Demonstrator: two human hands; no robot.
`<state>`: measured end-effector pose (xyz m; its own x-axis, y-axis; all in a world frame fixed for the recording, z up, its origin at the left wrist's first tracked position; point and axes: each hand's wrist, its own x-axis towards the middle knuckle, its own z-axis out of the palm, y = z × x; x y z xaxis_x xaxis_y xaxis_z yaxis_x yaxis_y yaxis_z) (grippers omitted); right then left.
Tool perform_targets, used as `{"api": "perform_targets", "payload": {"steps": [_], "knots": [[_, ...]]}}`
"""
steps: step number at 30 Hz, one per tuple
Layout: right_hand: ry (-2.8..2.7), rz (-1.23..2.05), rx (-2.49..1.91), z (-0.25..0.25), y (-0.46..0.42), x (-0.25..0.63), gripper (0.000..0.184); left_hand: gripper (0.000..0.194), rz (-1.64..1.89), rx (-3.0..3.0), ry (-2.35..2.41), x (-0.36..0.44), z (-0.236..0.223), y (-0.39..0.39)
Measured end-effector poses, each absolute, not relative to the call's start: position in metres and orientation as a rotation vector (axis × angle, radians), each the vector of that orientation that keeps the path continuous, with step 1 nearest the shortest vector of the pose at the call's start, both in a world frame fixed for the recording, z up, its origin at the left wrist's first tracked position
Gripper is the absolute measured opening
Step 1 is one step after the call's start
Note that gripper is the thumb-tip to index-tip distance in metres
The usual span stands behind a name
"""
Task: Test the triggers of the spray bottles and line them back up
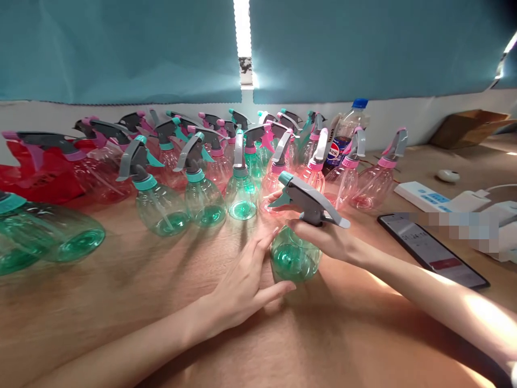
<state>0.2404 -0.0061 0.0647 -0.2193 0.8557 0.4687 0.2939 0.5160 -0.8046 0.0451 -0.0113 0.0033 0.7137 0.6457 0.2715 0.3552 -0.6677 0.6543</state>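
Note:
A green see-through spray bottle with a grey spray head and teal nozzle is in front of me on the wooden table. My right hand is wrapped round its neck, just under the spray head; some fingers are hidden behind it. To the left of the bottle's base, my left hand has its fingers stretched out and its thumb apart. Whether its fingertips touch the bottle I cannot tell. Nearest beyond the hands is an upright green spray bottle with a grey trigger.
Several pink spray bottles and green ones stand in rows at the back. More green bottles are at the left, near a red bag. A cola bottle stands behind. Rightward lie a phone, a power strip and a cardboard box.

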Motion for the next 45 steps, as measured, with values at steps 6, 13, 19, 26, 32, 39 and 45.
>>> {"api": "perform_targets", "payload": {"steps": [6,13,19,26,32,39,45], "knots": [[-1.853,0.724,-0.897,0.075,-0.004,0.240,0.054,0.064,0.447,2.602,0.890,0.022,0.003,-0.009],[-1.879,0.593,-1.027,0.075,-0.006,0.241,0.032,0.054,0.350,2.739,0.995,0.019,-0.006,-0.009],[-1.835,0.621,-0.955,0.078,-0.006,0.240,0.015,0.058,0.272,2.752,1.063,0.019,-0.008,-0.010],[-1.840,0.695,-0.995,0.076,-0.006,0.243,0.012,0.059,0.340,2.770,1.052,0.018,-0.012,-0.011],[-1.816,0.705,-1.016,0.074,-0.006,0.245,0.020,0.058,0.361,2.770,1.039,0.019,-0.011,-0.010],[-1.838,0.862,-0.908,0.065,-0.004,0.250,0.047,0.058,0.358,2.775,1.045,0.018,-0.012,-0.010],[-1.810,0.883,-0.883,0.063,-0.004,0.248,0.056,0.058,0.320,2.771,1.048,0.018,-0.012,-0.010]]}}
